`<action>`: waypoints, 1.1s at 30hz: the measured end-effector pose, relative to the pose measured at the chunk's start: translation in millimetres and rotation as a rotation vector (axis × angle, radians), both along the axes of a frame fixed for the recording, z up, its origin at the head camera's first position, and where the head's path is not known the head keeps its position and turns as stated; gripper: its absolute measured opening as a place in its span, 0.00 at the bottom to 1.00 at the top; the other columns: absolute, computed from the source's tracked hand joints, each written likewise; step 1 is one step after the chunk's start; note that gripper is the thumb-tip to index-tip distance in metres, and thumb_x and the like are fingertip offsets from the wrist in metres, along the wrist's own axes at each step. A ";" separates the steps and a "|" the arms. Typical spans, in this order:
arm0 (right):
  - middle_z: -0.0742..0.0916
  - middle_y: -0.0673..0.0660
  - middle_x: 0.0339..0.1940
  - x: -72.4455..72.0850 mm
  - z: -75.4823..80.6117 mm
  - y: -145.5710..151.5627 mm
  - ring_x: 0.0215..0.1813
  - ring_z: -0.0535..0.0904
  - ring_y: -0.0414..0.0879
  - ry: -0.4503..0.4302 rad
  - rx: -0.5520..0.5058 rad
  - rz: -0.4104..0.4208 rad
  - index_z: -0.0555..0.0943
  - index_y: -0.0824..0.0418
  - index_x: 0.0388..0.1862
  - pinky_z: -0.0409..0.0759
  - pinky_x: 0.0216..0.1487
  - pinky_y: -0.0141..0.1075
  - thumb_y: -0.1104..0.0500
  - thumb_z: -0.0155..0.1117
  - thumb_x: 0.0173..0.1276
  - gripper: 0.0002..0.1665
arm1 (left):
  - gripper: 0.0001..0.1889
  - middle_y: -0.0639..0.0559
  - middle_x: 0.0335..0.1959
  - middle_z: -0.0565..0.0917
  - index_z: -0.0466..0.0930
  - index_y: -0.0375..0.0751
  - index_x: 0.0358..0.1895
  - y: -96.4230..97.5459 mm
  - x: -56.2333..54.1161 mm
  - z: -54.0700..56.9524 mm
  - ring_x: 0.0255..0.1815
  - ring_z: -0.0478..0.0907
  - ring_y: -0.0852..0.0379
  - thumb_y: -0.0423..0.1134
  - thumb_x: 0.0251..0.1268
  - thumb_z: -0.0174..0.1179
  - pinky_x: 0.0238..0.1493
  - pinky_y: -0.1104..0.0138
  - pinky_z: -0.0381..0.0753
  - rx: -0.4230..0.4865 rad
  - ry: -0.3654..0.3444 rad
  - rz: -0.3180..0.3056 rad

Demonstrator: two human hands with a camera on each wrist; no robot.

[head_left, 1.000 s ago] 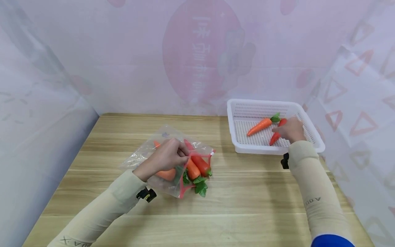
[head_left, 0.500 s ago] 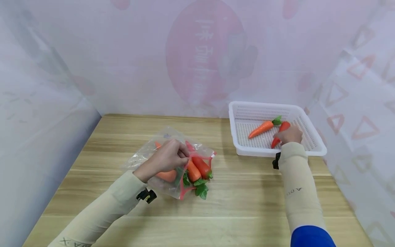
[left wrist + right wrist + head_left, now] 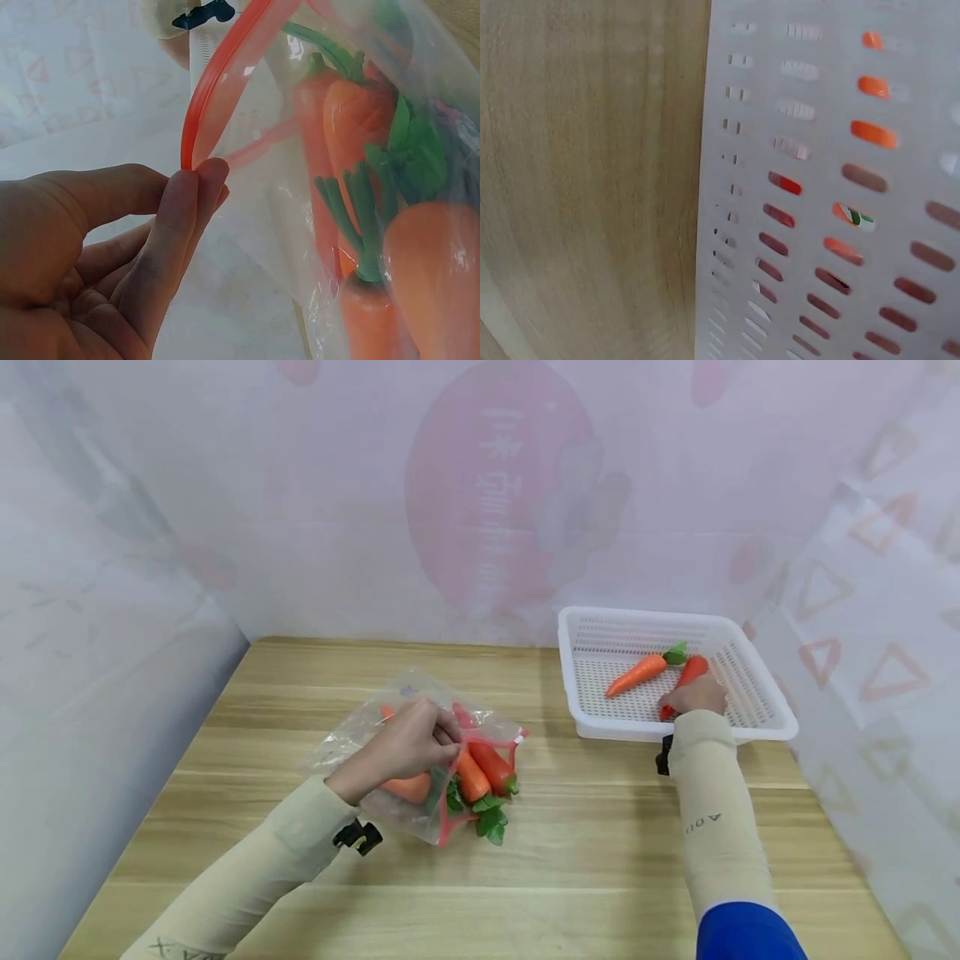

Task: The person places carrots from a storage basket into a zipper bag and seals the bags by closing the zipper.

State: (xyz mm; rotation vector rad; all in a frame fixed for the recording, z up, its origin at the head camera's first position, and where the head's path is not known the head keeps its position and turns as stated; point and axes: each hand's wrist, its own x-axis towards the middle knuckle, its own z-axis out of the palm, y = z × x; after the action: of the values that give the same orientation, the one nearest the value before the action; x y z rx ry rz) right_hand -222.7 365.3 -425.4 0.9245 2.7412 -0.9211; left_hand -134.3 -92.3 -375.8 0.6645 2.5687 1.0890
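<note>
Right hand (image 3: 699, 693) has swung inward over red pepper (image 3: 693, 668), grip unclear; left hand (image 3: 408, 739) pinches bag (image 3: 412, 816).

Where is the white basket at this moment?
In the head view, the white basket stands at back right on the table, right of the plastic bag, with the right hand at the red pepper inside it.

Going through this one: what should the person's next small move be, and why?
Probably to lift the red pepper from the white basket with the right hand, once its grip is sure. That hand is at the pepper, though its hold can't be made out; the left hand pinches the red rim of the clear bag, where carrots lie.
</note>
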 end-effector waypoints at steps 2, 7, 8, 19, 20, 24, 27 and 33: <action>0.76 0.75 0.65 -0.6 0.1 0.3 0.60 0.73 0.65 -0.007 0.012 0.010 0.66 0.77 0.72 0.77 0.72 0.58 0.58 0.73 0.62 0.45 | 0.04 0.53 0.28 0.91 0.91 0.34 0.38 -0.7 -0.1 -0.1 0.31 0.86 0.63 0.28 0.65 0.67 0.36 0.68 0.87 -0.005 0.001 -0.002; 0.77 0.73 0.59 -1.8 2.4 2.1 0.55 0.73 0.64 -0.020 0.038 0.043 0.69 0.77 0.68 0.80 0.64 0.54 0.58 0.72 0.61 0.41 | 0.05 0.53 0.29 0.91 0.91 0.34 0.38 -1.3 0.0 -0.3 0.32 0.86 0.62 0.28 0.65 0.66 0.37 0.67 0.87 -0.004 0.000 -0.003; 0.78 0.73 0.57 -1.6 3.2 2.6 0.54 0.73 0.63 -0.024 0.039 0.051 0.69 0.77 0.66 0.81 0.61 0.53 0.58 0.72 0.61 0.40 | 0.05 0.53 0.29 0.91 0.91 0.34 0.38 -1.5 0.0 -0.2 0.32 0.86 0.62 0.28 0.65 0.66 0.37 0.67 0.87 -0.003 -0.003 -0.001; 0.78 0.76 0.50 7.6 24.6 11.8 0.49 0.73 0.65 -0.110 0.184 0.194 0.73 0.81 0.53 0.81 0.44 0.49 0.59 0.67 0.58 0.31 | 0.05 0.54 0.28 0.90 0.91 0.34 0.37 -1.6 -0.6 -0.8 0.30 0.85 0.63 0.28 0.64 0.66 0.36 0.68 0.86 0.002 0.004 -0.008; 0.78 0.75 0.49 8.3 27.2 13.0 0.48 0.73 0.65 -0.100 0.188 0.205 0.73 0.81 0.52 0.81 0.43 0.48 0.59 0.67 0.58 0.30 | 0.05 0.54 0.27 0.90 0.91 0.34 0.37 -1.6 -0.6 -1.0 0.30 0.85 0.63 0.28 0.64 0.66 0.35 0.68 0.85 0.002 0.006 -0.007; 0.80 0.78 0.47 10.3 38.9 18.7 0.46 0.75 0.66 -0.070 0.263 0.263 0.75 0.82 0.48 0.81 0.43 0.51 0.59 0.66 0.58 0.28 | 0.04 0.54 0.27 0.90 0.91 0.36 0.36 -1.7 -0.4 -1.4 0.30 0.85 0.63 0.28 0.65 0.66 0.35 0.68 0.85 -0.001 0.008 -0.004; 0.79 0.84 0.54 11.3 48.4 22.9 0.52 0.75 0.72 -0.070 0.257 0.233 0.74 0.83 0.50 0.82 0.50 0.57 0.59 0.64 0.58 0.30 | 0.04 0.54 0.27 0.90 0.91 0.36 0.36 -1.8 -0.1 -1.1 0.30 0.85 0.63 0.28 0.65 0.66 0.35 0.68 0.85 0.001 0.001 -0.003; 0.77 0.83 0.55 11.1 61.2 33.1 0.54 0.74 0.73 -0.025 0.225 0.151 0.72 0.82 0.56 0.83 0.46 0.55 0.59 0.64 0.60 0.32 | 0.04 0.54 0.28 0.90 0.91 0.35 0.37 -1.8 -0.1 -0.8 0.29 0.85 0.63 0.28 0.65 0.66 0.34 0.68 0.85 0.002 0.002 -0.009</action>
State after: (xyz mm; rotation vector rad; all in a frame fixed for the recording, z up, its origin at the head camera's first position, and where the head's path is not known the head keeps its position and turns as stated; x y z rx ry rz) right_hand -211.6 398.5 -364.2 0.7398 2.8883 -0.5815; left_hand -134.4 -94.1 -376.5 0.6769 2.5645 1.0890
